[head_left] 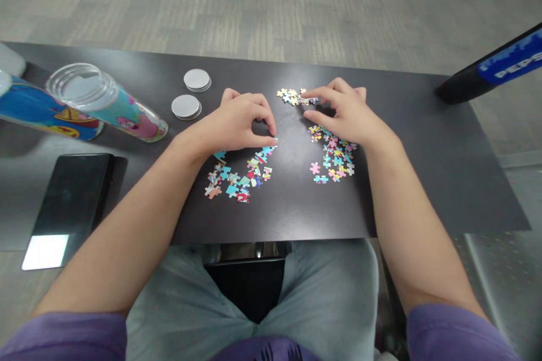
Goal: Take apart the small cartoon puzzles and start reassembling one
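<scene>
Small colourful jigsaw pieces lie on a dark table (423,152). My left hand (239,124) rests with curled fingers, its fingertips pinching a blue puzzle piece (273,141) at the top of the left pile of pieces (239,177). My right hand (342,110) lies over the right pile of pieces (334,161); its index finger and thumb touch a small joined row of pieces (292,96) farther back. Part of the right pile is hidden under that hand.
Two open printed tubes lie on their sides at the left: a clear-rimmed one (105,104) and a blue one (42,113). Two round grey lids (197,79) (185,106) sit near them. A black phone (68,203) lies front left. A Pepsi bottle (499,65) lies at the right edge.
</scene>
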Demonstrator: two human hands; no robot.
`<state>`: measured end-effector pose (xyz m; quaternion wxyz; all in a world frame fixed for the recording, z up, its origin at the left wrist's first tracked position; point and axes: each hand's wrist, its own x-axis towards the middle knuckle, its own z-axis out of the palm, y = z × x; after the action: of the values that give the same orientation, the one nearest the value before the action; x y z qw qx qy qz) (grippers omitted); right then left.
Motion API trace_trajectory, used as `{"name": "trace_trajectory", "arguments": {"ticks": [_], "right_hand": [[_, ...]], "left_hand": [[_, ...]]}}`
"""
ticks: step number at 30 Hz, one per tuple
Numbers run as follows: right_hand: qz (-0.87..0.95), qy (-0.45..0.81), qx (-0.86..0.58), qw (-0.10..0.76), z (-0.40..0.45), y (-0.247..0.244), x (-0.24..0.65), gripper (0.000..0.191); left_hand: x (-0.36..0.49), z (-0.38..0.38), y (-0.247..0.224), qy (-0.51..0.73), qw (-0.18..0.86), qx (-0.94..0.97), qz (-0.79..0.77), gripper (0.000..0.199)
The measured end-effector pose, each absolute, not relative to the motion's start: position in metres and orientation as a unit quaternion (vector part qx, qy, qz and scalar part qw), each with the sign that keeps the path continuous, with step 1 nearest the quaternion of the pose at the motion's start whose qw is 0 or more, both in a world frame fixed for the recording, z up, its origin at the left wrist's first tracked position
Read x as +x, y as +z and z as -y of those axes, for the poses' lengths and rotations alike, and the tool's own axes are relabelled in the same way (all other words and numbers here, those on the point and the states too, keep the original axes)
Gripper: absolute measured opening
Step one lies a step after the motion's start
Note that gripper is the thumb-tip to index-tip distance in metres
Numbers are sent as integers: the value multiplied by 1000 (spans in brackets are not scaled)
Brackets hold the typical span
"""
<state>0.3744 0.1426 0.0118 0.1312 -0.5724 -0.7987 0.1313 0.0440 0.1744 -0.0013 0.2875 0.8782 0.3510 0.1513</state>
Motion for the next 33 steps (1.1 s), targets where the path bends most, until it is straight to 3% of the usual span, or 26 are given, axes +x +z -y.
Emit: {"name": "trace_trajectory", "arguments": {"ticks": [6,11,16,21,26,33], "right_hand": [[809,125,-565,105,-144,9,369,51],[821,126,-545,110,-143,9,369,42],[830,159,-522,111,-139,16,366,35],[819,155,-537,131,-137,16,355,39],[815,148,-545,130,-138,12,345,32],[807,165,-545,154,-141,9,346,19]], "left_hand": [[37,-178,4,125,318,873,-347,28],[46,-173,0,147,305,870,-359,22],[48,-171,-5,156,283,869,-376,36],[41,-176,-4,158,276,869,-379,36],[49,-172,-15,184,215,862,-420,42],[52,-169,-12,188,196,872,-407,30]]}}
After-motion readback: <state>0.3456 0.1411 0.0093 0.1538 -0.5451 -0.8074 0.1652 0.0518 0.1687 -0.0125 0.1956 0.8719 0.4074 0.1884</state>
